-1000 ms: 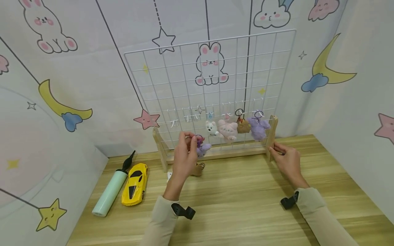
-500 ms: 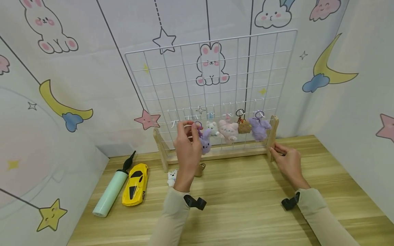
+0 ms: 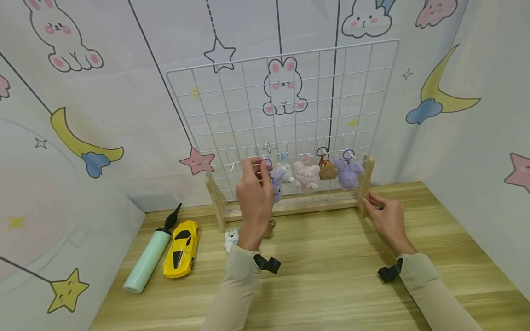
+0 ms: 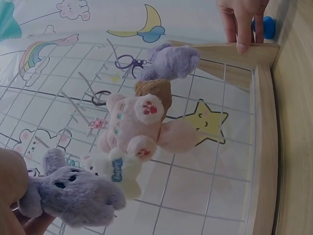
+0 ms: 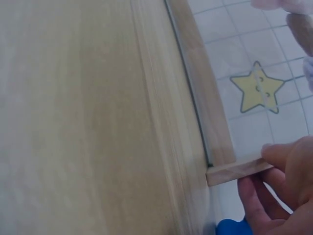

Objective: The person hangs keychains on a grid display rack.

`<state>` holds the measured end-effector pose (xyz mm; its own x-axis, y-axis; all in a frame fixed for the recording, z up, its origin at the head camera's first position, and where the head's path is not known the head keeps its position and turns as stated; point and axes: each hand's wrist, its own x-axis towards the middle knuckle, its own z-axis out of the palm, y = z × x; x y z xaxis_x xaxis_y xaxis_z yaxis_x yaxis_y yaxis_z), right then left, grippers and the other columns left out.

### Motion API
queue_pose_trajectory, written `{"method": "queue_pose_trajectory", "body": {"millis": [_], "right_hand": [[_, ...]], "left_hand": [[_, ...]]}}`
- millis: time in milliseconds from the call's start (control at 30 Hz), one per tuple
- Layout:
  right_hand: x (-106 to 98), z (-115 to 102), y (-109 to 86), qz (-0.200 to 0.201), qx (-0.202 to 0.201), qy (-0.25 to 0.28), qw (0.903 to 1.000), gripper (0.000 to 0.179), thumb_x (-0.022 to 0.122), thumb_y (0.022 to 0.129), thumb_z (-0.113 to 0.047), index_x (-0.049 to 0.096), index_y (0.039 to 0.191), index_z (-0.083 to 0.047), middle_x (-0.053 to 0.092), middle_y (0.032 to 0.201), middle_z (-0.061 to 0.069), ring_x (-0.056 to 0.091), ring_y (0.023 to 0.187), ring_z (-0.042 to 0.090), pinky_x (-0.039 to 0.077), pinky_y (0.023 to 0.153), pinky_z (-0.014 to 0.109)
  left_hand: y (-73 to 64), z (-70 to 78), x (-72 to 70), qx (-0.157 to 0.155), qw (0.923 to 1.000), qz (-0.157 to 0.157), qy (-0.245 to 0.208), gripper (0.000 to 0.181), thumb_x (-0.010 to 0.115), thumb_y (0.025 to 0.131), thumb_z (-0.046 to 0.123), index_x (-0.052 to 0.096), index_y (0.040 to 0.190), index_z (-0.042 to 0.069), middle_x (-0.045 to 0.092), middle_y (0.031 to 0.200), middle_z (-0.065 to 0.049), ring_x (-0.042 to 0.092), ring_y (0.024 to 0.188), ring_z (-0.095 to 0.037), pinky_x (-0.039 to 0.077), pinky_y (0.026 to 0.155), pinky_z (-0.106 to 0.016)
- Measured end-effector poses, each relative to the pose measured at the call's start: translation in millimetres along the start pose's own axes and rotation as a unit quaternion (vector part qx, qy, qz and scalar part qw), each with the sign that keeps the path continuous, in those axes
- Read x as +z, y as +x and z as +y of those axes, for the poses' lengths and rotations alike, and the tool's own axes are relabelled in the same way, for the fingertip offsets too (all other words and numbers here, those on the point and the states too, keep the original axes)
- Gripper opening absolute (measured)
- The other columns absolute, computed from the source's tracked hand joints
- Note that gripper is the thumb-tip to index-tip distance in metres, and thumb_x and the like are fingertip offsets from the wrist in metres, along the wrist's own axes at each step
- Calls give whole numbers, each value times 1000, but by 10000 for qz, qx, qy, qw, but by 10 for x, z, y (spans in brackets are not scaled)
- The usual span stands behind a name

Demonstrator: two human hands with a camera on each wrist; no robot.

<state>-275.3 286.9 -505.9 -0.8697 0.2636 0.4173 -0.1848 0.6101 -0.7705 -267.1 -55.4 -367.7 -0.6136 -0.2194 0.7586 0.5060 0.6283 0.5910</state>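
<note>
My left hand (image 3: pixel 255 195) pinches the ring of a purple plush rabbit keychain (image 4: pixel 80 196) in front of the white wire grid (image 3: pixel 283 56). The rabbit dangles beside the fingers, its ring close to the grid's hooks, and overlaps a white plush keychain (image 3: pixel 285 174) in the head view. Farther right on the hooks hang a pink plush bear (image 3: pixel 307 177), a brown plush (image 3: pixel 328 170) and another purple plush (image 3: pixel 348 173). My right hand (image 3: pixel 388 218) grips the stand's right wooden post (image 5: pixel 234 172) low down, between thumb and fingers.
Bare white hooks (image 3: pixel 234 167) stick out at the grid's left. On the table (image 3: pixel 323 276) lie a white plush dog (image 3: pixel 231 239) and a brown item (image 3: pixel 270 229) partly behind my left wrist. A yellow toy car (image 3: pixel 181 248) and a mint-green hand pump (image 3: pixel 147 262) lie at left.
My left hand has risen from low at the grid to hook height, carrying the purple rabbit, and uncovered the white dog on the table. My right hand stays on the post.
</note>
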Motion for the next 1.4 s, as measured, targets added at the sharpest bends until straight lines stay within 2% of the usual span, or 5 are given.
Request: {"method": "queue_pose_trajectory", "body": {"millis": [200, 500, 867, 1167, 1400], "right_hand": [[-1, -1, 13, 68, 2, -63, 10000, 35, 83, 98, -21, 79, 124, 1, 80, 115, 21, 77, 98, 10, 46, 69, -3], [6, 11, 5, 16, -58, -13, 10000, 36, 82, 98, -21, 78, 125, 3, 79, 115, 24, 53, 83, -32, 45, 68, -3], [-2, 3, 18, -10, 32, -10, 10000, 35, 82, 98, -21, 79, 124, 2, 79, 116, 22, 64, 90, -18, 46, 71, -3], [-2, 10, 26, -30, 70, 97, 9999, 36, 82, 99, -21, 78, 125, 3, 78, 118, 24, 54, 84, -32, 47, 69, -2], [4, 11, 20, 17, 19, 74, 10000, 36, 82, 98, -21, 78, 125, 3, 78, 116, 24, 52, 83, -34, 46, 70, -3]], "left_hand": [[3, -26, 11, 84, 9997, -22, 225, 16, 60, 112, 18, 65, 120, 4, 85, 98, -12, 82, 75, -23, 65, 60, -36], [-59, -162, -86, 226, 9986, -183, 447, 22, 61, 112, 18, 71, 131, 13, 84, 109, -12, 83, 92, -25, 67, 74, -41], [-356, -489, -267, 1014, 9925, -210, 648, 20, 65, 109, 9, 75, 126, 7, 82, 114, -11, 80, 98, -28, 66, 83, -43], [-634, -888, -337, 772, 9785, -1724, 827, 8, 75, 100, 2, 76, 107, 4, 83, 98, -11, 80, 88, -26, 67, 78, -39], [-837, -1110, -262, -151, 9390, -3244, 1135, 10, 76, 102, 12, 81, 111, 13, 82, 107, -3, 78, 101, -23, 65, 85, -40]]}}
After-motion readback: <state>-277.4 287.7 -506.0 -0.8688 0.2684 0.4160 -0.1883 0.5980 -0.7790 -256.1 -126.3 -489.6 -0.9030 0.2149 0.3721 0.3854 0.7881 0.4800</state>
